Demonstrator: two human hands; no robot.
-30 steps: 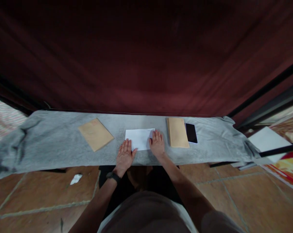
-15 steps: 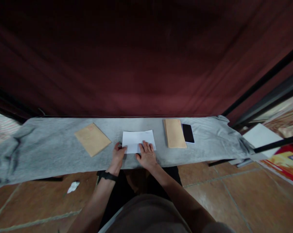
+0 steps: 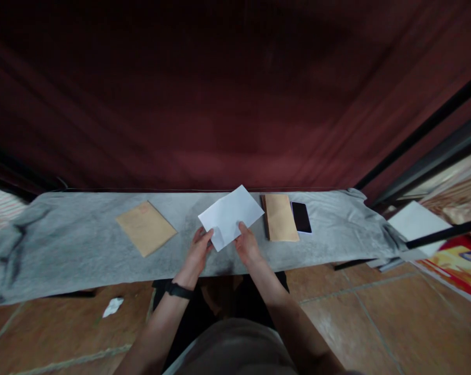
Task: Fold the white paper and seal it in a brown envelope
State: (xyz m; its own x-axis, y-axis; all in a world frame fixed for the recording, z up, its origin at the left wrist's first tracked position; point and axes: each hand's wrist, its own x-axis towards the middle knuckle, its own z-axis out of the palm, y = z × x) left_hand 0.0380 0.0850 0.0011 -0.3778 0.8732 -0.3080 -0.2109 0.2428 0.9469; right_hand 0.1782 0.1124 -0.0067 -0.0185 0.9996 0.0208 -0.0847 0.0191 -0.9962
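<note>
A folded sheet of white paper (image 3: 232, 212) is tilted and raised off the grey cloth, its right end pointing up and away. My left hand (image 3: 200, 247) pinches its lower left edge, thumb on top. My right hand (image 3: 247, 245) grips the near edge right of the middle, its thumb on the paper and its fingers hidden beneath. To the left a brown envelope (image 3: 146, 229) lies flat at an angle. Right of the paper is a stack of brown envelopes (image 3: 282, 217), touching neither hand.
A dark-screened phone (image 3: 301, 217) lies beside the stack. Grey cloth (image 3: 79, 239) covers the narrow table, with a dark red curtain (image 3: 219, 104) behind it. White scrap (image 3: 113, 307) lies on the tiled floor. Black metal bars (image 3: 446, 235) and a white sheet (image 3: 418, 224) are at the right.
The paper, flat on the cloth before, has been lifted and turned, its right end swinging upward. My right hand has gone from lying flat on it to gripping its near edge.
</note>
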